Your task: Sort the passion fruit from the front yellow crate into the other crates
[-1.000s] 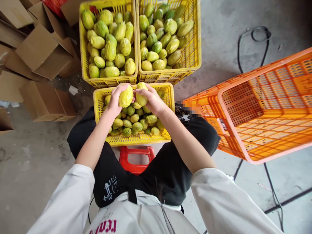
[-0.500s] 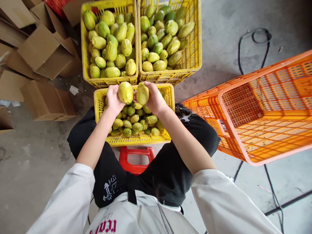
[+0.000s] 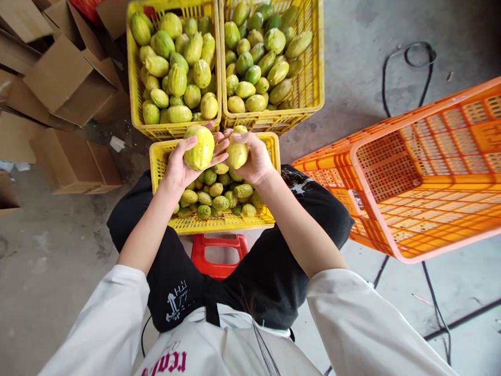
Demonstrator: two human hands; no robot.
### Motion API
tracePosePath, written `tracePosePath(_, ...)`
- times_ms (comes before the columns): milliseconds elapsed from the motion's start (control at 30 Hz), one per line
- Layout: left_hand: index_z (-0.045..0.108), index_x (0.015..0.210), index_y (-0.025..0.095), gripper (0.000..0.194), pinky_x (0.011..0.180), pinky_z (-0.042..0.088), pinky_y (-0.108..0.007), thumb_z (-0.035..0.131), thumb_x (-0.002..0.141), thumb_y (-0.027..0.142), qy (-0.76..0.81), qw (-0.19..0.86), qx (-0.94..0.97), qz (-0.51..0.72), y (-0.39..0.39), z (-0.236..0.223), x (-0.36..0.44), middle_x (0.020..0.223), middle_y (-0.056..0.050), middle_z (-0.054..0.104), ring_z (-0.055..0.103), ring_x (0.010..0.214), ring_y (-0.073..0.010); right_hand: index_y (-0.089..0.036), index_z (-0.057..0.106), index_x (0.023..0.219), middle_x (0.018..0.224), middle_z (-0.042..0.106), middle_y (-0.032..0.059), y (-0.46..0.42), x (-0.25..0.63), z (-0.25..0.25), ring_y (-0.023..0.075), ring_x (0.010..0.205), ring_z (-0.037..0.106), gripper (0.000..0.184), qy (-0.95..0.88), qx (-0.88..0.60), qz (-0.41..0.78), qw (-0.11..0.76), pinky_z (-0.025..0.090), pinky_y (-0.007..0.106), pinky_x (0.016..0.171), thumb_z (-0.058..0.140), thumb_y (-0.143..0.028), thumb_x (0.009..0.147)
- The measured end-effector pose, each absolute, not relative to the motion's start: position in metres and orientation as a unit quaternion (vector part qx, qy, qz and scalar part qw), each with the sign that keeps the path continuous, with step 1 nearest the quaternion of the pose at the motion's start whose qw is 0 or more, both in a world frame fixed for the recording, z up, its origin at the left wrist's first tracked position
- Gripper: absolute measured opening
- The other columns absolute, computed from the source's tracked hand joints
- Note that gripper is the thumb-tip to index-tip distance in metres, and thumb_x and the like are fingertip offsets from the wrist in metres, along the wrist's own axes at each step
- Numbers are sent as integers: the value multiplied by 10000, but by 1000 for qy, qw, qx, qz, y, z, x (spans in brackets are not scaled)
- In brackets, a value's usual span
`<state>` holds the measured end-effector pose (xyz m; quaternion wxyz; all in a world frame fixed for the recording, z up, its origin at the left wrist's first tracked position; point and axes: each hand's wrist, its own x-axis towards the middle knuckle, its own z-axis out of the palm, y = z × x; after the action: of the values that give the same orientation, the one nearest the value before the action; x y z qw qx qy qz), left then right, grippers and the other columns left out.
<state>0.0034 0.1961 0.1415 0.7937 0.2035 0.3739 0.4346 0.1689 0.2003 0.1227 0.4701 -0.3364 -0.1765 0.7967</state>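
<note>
Held up over the front yellow crate (image 3: 219, 223) are two yellow-green fruits that look like small papayas. A rounded, ridged papaya (image 3: 199, 148) rests in my left hand (image 3: 178, 164), its thumb on one side and fingers spread beneath. A slimmer papaya (image 3: 237, 154) lies in the grip of my right hand (image 3: 256, 159), with the thumb over its top. The fingertips of both hands come close together between the two fruits; whether they touch I cannot tell. Below, several smaller green-yellow papayas (image 3: 215, 190) fill the front crate, partly hidden by my hands.
Two yellow crates of papayas, a left one (image 3: 135, 78) and a right one (image 3: 319, 73), stand beyond the front crate. An orange crate (image 3: 364, 172) lies tilted at right. Cardboard boxes (image 3: 70, 78) pile up at left. A red stool (image 3: 219, 269) shows between my knees; a black cable (image 3: 385, 86) crosses the floor.
Both fruits have turned in my hands. My left fingers have opened out beneath their papaya, and the right papaya has shifted slightly right and tilted.
</note>
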Motion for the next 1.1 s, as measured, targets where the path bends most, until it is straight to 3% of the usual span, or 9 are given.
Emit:
tracePosePath(133,621,1123,197,377,916,576,-381,625,827,429,402,796,223,394,198,138,3,1035,-69,736,692,1115,-281,-222,561,821,776,592,-31,200,166,120,134,704,577,244,-198,-335,803,451,557,239,657,769,-299,719)
tracePosePath(300,657,1004,166,204,700,556,-286,608,828,256,403,783,269,389,203,129,3,866,-48,704,704,748,-173,-231,541,824,741,578,-44,199,163,120,137,698,614,346,-237,-411,772,422,579,278,700,825,-413,749)
tracePosePath(433,669,948,151,168,639,551,-242,554,909,267,409,785,230,405,203,130,6,806,-38,679,672,648,-127,-232,550,822,719,599,-46,199,162,116,140,691,626,360,-256,-443,748,423,585,281,682,843,-423,738)
tracePosePath(600,653,1000,137,328,698,613,-319,423,975,370,458,768,154,421,206,140,12,818,-54,685,742,813,-218,-222,566,796,678,601,-39,200,164,111,140,653,616,303,-270,-459,724,439,578,272,640,825,-376,766)
tracePosePath(700,640,1063,141,320,750,630,-355,395,981,330,487,750,116,432,208,142,14,833,-47,690,746,952,-261,-221,571,790,652,597,-35,200,164,107,146,638,614,267,-267,-469,721,434,573,273,623,802,-353,788)
tracePosePath(867,637,931,157,169,838,619,-317,482,947,222,445,778,164,413,204,132,12,874,-56,712,729,1030,-229,-226,556,781,625,586,-41,201,164,102,143,602,601,272,-244,-484,719,435,572,276,610,782,-375,800)
tracePosePath(1000,636,955,181,83,884,595,-295,570,940,229,440,767,180,431,203,128,13,953,-44,713,713,1083,-215,-226,553,834,699,618,-16,204,166,110,191,767,671,246,-185,-456,746,448,600,321,733,712,-414,845)
tracePosePath(1100,632,968,182,141,860,585,-283,545,958,292,447,756,147,454,206,129,11,913,-43,706,715,1045,-208,-221,544,860,795,655,17,207,168,117,221,901,685,188,-135,-413,781,448,598,371,816,588,-401,890)
